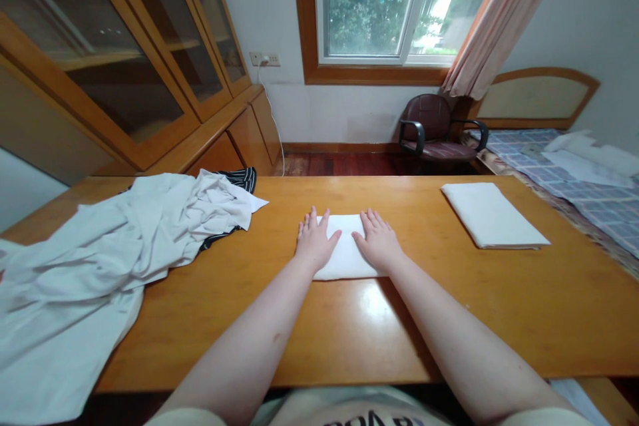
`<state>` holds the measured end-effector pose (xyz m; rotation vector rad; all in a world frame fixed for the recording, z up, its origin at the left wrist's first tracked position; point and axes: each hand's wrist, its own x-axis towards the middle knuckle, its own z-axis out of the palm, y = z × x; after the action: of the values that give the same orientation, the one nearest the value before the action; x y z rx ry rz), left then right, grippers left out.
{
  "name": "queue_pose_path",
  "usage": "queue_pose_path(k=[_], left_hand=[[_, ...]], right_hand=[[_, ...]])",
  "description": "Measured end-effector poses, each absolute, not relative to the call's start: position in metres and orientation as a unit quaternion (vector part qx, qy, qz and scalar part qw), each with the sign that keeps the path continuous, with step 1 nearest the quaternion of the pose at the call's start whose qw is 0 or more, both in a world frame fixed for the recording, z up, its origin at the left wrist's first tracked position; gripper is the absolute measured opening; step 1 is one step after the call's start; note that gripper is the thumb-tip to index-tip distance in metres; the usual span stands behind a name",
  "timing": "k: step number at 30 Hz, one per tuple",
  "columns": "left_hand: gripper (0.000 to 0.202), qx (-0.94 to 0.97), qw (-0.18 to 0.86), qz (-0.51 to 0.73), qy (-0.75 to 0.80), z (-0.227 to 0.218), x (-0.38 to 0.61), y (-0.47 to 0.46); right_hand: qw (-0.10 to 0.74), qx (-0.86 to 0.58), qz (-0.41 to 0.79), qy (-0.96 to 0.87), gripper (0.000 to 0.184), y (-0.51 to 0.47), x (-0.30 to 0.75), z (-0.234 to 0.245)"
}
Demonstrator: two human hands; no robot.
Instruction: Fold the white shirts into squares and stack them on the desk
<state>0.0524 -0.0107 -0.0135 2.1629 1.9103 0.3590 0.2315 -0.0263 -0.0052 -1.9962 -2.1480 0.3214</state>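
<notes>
A folded white cloth (348, 259) lies flat on the wooden table in front of me, its near edge straight. My left hand (315, 239) presses on its left side, palm down with the fingers stretched out. On the right side of the cloth rests my right hand (378, 239), also flat with fingers spread. Both thumbs point inward over the cloth, with a strip of white showing between them. The hands cover its left and right edges in part.
The wooden table (239, 319) spans the view. Crumpled white clothing (104, 246) lies along its left, over a dark striped cloth (242, 180). A second folded white cloth (492, 215) sits at the right. Beyond are a cabinet (214, 140), a chair (429, 123) and a bed (569, 160).
</notes>
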Motion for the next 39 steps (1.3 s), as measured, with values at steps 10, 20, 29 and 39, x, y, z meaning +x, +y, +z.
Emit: queue_pose_path(k=[10, 20, 29, 39], left_hand=[[0.062, 0.702, 0.115, 0.116, 0.693, -0.013, 0.05, -0.012], [0.057, 0.744, -0.001, 0.132, 0.656, 0.014, 0.055, -0.038], [0.067, 0.807, 0.022, 0.061, 0.587, -0.01, 0.075, -0.045], [0.082, 0.773, 0.054, 0.05, 0.631, -0.009, 0.075, -0.043]], right_hand=[[0.148, -0.691, 0.152, -0.691, 0.067, -0.022, 0.247, -0.011], [0.207, -0.688, 0.045, -0.694, 0.056, -0.033, 0.243, 0.004], [0.091, -0.603, 0.082, -0.788, 0.058, -0.044, 0.222, 0.0], [0.059, -0.618, 0.089, -0.779, 0.064, -0.041, 0.226, 0.0]])
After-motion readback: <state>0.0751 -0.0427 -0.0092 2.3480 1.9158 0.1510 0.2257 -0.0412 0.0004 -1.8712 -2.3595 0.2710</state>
